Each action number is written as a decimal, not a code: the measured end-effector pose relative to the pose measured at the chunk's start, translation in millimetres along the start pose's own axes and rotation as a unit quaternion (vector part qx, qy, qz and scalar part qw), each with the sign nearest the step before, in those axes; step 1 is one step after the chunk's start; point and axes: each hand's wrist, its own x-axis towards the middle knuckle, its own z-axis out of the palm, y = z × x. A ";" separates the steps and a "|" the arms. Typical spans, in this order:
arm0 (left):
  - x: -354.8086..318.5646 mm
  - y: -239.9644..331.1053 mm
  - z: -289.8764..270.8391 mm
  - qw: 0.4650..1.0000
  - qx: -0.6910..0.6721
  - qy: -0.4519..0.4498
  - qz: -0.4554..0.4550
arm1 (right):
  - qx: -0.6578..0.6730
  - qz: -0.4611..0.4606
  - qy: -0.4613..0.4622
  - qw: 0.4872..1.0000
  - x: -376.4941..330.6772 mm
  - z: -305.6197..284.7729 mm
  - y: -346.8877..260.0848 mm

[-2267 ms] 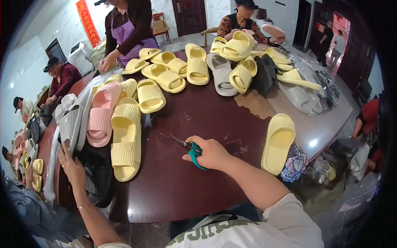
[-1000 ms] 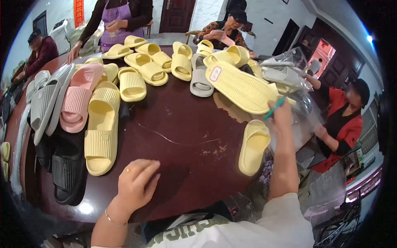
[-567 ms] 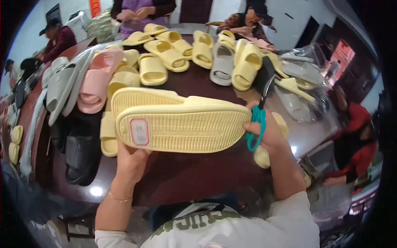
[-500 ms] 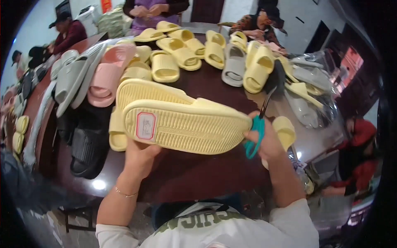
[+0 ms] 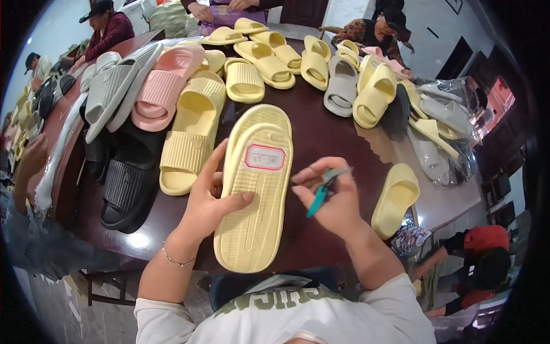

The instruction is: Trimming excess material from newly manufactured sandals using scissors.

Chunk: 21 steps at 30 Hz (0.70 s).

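Upright over the table's near side, a pair of yellow slippers (image 5: 246, 229) lies together, with the front one's ribbed sole facing me. A white label (image 5: 265, 157) with a red border sticks to that sole near its upper end. My left hand (image 5: 207, 200) is closed round the pair's left edge, thumb across the sole. Just to the right, apart from the slippers, my right hand (image 5: 342, 209) holds small scissors (image 5: 318, 202) with teal handles. Its thumb and forefinger point toward the pair. A single yellow slipper (image 5: 395, 200) lies right of that hand.
Yellow slippers (image 5: 245, 80), pink slippers (image 5: 154, 94), grey slippers (image 5: 341, 86) and black slippers (image 5: 125, 186) cover the dark table's (image 5: 321, 135) far and left sides. Plastic-wrapped slippers (image 5: 444, 114) lie at right. Other people sit or stand around the table.
The slipper pair has turned from lying sideways to upright. My right hand has moved left and down with the scissors, away from the toe end, and the blades now sit nearer the palm.
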 end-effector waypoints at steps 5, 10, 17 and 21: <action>2.1 -11.2 1.1 0.995 0.069 -0.056 -0.047 | -0.123 -0.177 -0.035 0.976 20.9 23.5 -17.9; 4.2 -32.4 -2.8 0.994 0.101 -0.031 -0.010 | -0.313 -0.244 -0.048 0.916 26.0 25.2 -16.1; -8.3 -32.2 1.3 0.984 0.156 -0.070 0.045 | -0.480 -0.240 -0.049 0.842 21.5 29.7 -24.4; -8.8 -30.4 4.1 0.973 0.208 -0.073 0.064 | -0.471 -0.230 -0.033 0.851 22.4 24.8 -17.2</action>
